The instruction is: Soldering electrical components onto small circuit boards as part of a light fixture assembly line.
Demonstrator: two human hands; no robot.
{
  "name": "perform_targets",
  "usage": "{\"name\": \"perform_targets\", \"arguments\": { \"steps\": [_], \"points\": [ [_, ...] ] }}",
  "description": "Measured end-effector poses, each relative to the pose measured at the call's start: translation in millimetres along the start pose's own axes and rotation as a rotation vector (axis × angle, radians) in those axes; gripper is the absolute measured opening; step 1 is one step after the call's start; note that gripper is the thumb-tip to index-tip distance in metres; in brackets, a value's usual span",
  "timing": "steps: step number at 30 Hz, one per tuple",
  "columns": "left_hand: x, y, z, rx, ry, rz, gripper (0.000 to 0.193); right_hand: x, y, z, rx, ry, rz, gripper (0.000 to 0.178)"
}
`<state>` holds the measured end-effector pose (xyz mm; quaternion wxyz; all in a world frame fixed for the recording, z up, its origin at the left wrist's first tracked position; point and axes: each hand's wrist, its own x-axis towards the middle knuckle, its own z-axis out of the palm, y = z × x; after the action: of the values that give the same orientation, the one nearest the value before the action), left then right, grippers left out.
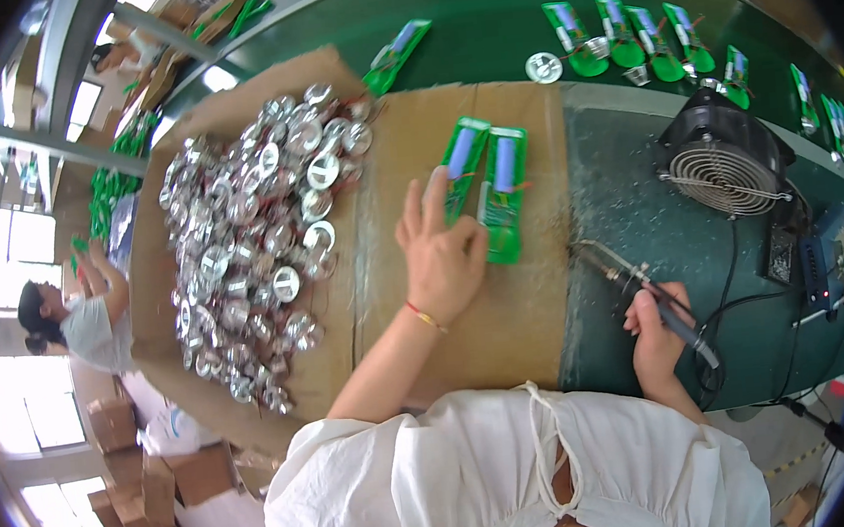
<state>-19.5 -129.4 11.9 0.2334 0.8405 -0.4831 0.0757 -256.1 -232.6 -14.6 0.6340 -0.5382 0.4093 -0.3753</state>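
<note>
Two long green plastic casings lie side by side on the cardboard, each with a blue-purple cylindrical battery and thin wires. My left hand [445, 266] is at the lower end of the left casing [470, 127], thumb and index finger pinched there while other fingers stretch out along its side. The hand hides that lower end. Just right of it, the right casing [504, 226] shows fully. My right hand [657, 333] grips a soldering iron [675, 314] by its dark handle. The iron's tip points up and left, over the edge between cardboard and green mat, apart from the casings.
A cardboard box [148, 287] full of shiny round metal parts [238, 229] stands at left. A black fan [723, 152] and a blue soldering station [817, 269] with cables are at right. More green casings [659, 42] lie along the far belt. Another person [95, 312] works at far left.
</note>
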Motion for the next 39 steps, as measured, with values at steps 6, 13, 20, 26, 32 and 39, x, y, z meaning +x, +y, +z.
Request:
{"name": "perform_targets", "arguments": {
  "steps": [6, 13, 20, 26, 32, 39],
  "points": [
    [-59, 6, -31, -0.111, 0.025, -0.033, 0.014, -3, 7, 0, 0.051, 0.009, -0.096, 0.013],
    [5, -101, -45, 0.347, 0.337, -0.151, 0.027, -5, 8, 0, 0.046, 0.021, -0.141, 0.013],
    [17, -130, -46, 0.429, 0.397, -0.191, 0.011, -9, 10, 3, 0.048, 0.051, -0.142, 0.014],
    [-16, -101, -71, -0.213, 0.517, -0.401, 0.012, -11, 7, 2, 0.032, 0.036, -0.149, 0.014],
    [-63, -8, -68, -0.718, -0.076, -0.433, 0.014, -28, -12, 6, 0.012, -0.063, -0.153, 0.014],
    [-66, 19, -21, -0.694, -0.157, -0.418, 0.013, -40, -11, 20, -0.155, -0.241, -0.297, 0.017]
  ]
}}
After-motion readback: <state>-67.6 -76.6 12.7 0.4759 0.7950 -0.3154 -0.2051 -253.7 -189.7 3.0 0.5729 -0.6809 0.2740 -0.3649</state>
